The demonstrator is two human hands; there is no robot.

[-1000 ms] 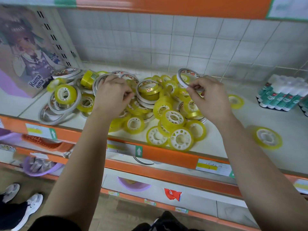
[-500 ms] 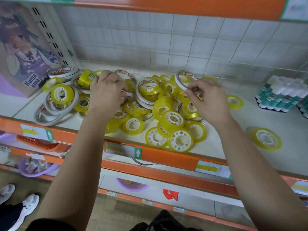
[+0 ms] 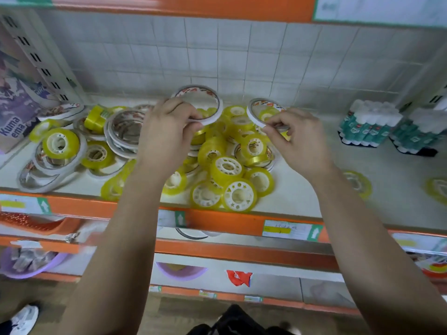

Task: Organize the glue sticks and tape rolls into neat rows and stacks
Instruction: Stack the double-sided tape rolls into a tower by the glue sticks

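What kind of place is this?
Probably a stationery shop: the shelf has price labels on its orange edge, tape rolls heaped on it, and packs of glue sticks at the right.

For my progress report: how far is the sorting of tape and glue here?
Early. Done: glue sticks stand in tidy blocks at right. In hand: left hand holds a white tape ring, right hand holds a second ring. To do: yellow rolls lie in a mixed heap, unstacked.
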